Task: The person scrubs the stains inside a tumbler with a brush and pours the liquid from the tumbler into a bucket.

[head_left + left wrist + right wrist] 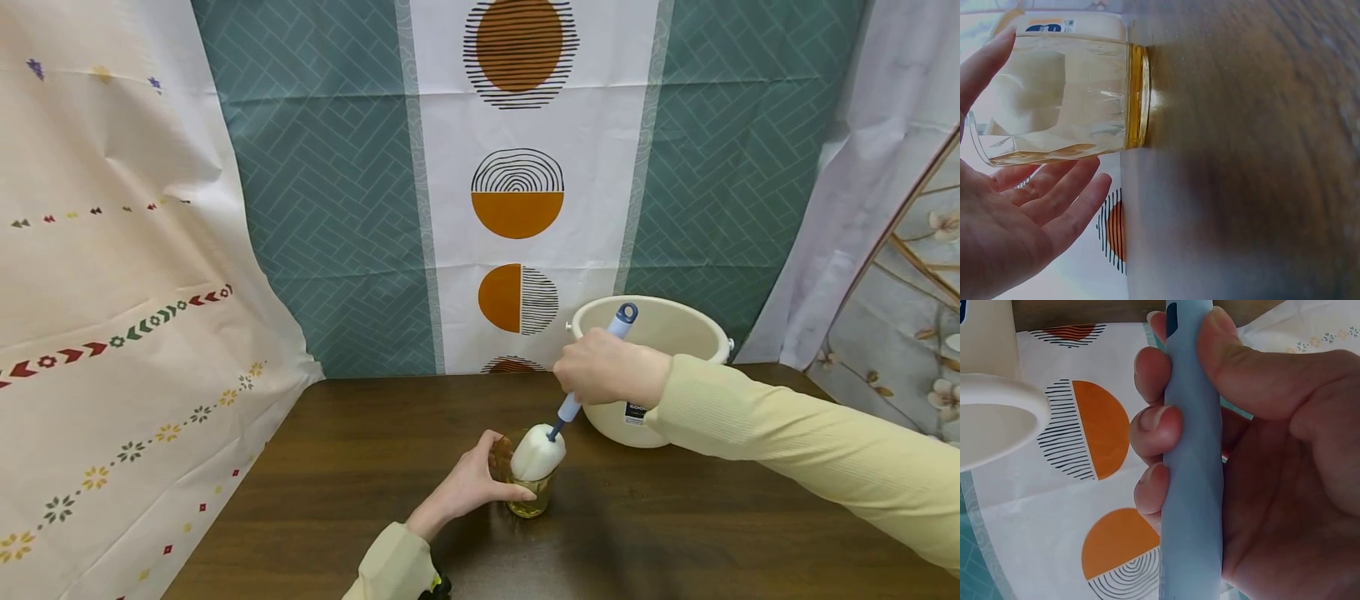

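Observation:
An amber-tinted clear glass (534, 502) stands upright on the dark wooden table. My left hand (480, 477) holds it from the left side, thumb and fingers spread around its wall. In the left wrist view the glass (1094, 94) has its thick base on the tabletop. My right hand (611, 367) grips the pale blue handle (570, 407) of a bottle brush, which leans up to the right. The brush's white sponge head (537, 454) sits partly inside the glass mouth. Curled fingers and thumb wrap the handle (1191, 462) in the right wrist view.
A cream bucket (618, 432) with a dark label stands behind the right forearm, at the back of the wooden table (360, 467). Patterned cloths (322, 208) hang behind the table and along both sides.

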`<state>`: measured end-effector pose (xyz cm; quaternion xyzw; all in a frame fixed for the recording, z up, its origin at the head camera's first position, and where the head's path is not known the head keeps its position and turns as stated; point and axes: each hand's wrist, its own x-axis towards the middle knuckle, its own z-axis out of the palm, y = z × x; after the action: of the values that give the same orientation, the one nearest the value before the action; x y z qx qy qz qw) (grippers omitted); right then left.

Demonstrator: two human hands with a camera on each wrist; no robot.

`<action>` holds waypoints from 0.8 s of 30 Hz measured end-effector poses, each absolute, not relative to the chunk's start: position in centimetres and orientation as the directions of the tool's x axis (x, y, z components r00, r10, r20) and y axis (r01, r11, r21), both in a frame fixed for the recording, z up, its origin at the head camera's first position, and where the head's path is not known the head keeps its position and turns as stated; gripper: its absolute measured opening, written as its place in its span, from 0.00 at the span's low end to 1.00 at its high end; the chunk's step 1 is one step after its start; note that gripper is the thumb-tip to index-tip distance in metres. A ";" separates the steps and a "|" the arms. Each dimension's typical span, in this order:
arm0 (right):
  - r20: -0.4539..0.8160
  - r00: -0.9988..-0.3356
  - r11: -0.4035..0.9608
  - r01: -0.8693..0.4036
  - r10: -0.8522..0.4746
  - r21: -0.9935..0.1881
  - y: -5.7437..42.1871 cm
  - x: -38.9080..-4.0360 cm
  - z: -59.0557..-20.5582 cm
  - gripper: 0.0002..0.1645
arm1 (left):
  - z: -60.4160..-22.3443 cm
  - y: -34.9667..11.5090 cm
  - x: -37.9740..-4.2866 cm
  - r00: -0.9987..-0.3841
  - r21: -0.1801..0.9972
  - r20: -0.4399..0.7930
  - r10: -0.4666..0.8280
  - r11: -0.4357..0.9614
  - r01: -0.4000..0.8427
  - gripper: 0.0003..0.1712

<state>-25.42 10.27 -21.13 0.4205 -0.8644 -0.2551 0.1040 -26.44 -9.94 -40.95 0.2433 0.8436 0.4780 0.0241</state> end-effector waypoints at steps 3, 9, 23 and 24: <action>-0.050 -0.622 0.518 -0.691 -0.781 0.504 10.4 -25.6 -21.1 0.10 | -41.0 -10.0 -26.5 -0.879 0.818 0.192 0.437 0.423 0.389 0.39; -0.080 -0.615 0.520 -0.723 -0.785 0.454 10.5 -25.7 -20.8 0.14 | -41.0 -10.0 -26.5 -0.879 0.819 0.192 0.437 0.423 0.389 0.39; -0.110 -0.614 0.528 -0.745 -0.782 0.408 10.6 -25.9 -20.9 0.10 | -41.1 -9.9 -26.6 -0.877 0.810 0.204 0.435 0.428 0.401 0.38; -0.106 -0.613 0.529 -0.746 -0.783 0.404 10.5 -25.9 -20.9 0.10 | -41.2 -10.0 -26.6 -0.875 0.810 0.207 0.437 0.425 0.404 0.38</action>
<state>-25.92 10.55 -20.90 0.4375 -0.8734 -0.2094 0.0439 -26.57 -9.96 -41.16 0.2491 0.8438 0.4750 0.0175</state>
